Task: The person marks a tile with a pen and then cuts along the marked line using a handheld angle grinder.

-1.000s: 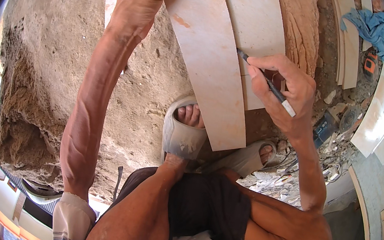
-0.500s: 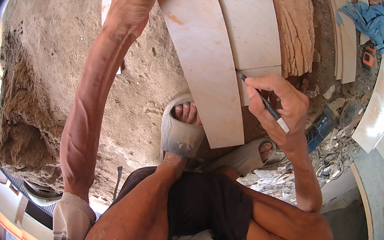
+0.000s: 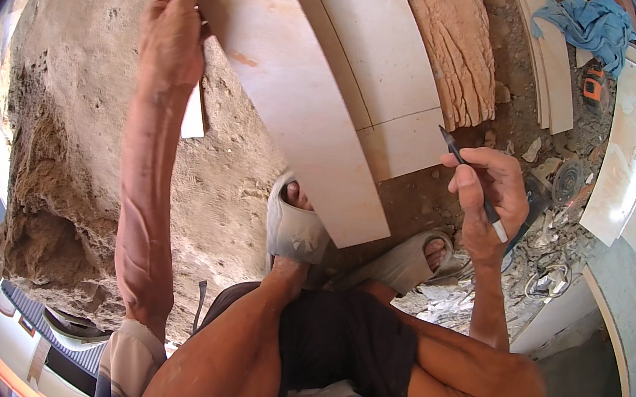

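My left hand (image 3: 176, 29) grips a long pale tile strip (image 3: 299, 100) by its upper left edge, with the thumb on its face. Beneath and to its right lies another pale tile (image 3: 387, 39), showing a dark lengthwise line and a crosswise line. My right hand (image 3: 496, 190), fingers closed, holds a black pen (image 3: 454, 150) with a white end, its tip just off the lower tile’s right edge. A further pale piece (image 3: 193, 118) is partly hidden behind my left hand. The long strip’s lower end overlaps my view of a sandalled foot (image 3: 296, 228).
A rough textured slab (image 3: 464, 65) lies beside the tiles on dusty, rubbly ground. Stacked strips (image 3: 549, 92), a blue cloth (image 3: 597, 34), an orange-black tool (image 3: 593, 90), coiled cable (image 3: 548, 281) and leaning white tiles (image 3: 620, 158) are at right. A broken earthen edge (image 3: 48, 235) is at left.
My left hand and the long strip have shifted left, uncovering more of the lined tile beneath. My right hand with the pen has moved right, away from the strip’s edge.
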{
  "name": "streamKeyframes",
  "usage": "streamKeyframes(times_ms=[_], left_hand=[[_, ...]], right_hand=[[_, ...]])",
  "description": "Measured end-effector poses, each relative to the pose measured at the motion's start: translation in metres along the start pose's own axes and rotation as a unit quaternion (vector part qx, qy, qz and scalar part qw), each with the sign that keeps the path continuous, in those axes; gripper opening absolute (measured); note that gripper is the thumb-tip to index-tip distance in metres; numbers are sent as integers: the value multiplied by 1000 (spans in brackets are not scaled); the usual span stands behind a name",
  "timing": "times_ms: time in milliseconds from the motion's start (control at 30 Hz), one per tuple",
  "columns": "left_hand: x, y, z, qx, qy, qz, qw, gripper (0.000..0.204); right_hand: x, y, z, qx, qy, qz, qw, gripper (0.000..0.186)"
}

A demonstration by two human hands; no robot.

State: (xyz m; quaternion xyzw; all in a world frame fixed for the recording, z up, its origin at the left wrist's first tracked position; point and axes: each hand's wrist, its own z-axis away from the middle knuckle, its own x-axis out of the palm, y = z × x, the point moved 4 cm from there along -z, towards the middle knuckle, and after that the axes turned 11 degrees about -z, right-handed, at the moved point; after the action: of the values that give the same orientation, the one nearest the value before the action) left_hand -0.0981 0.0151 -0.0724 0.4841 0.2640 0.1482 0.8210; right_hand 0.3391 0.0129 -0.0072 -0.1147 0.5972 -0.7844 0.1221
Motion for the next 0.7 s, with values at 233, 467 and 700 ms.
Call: streamKeyframes(times_ms=[233,467,700], left_hand=[[-131,67,1,50,149,-119,980,72],[-234,-14,19,-72,128,-236,961,91],[-267,-128,22,-96,146,-269,947,83]], right_hand=[[-10,-18,-2,-36,12,21,999,18],[-22,-13,15,108,-100,-46,988,29],[6,-16,27,167,-172,-71,968,36]])
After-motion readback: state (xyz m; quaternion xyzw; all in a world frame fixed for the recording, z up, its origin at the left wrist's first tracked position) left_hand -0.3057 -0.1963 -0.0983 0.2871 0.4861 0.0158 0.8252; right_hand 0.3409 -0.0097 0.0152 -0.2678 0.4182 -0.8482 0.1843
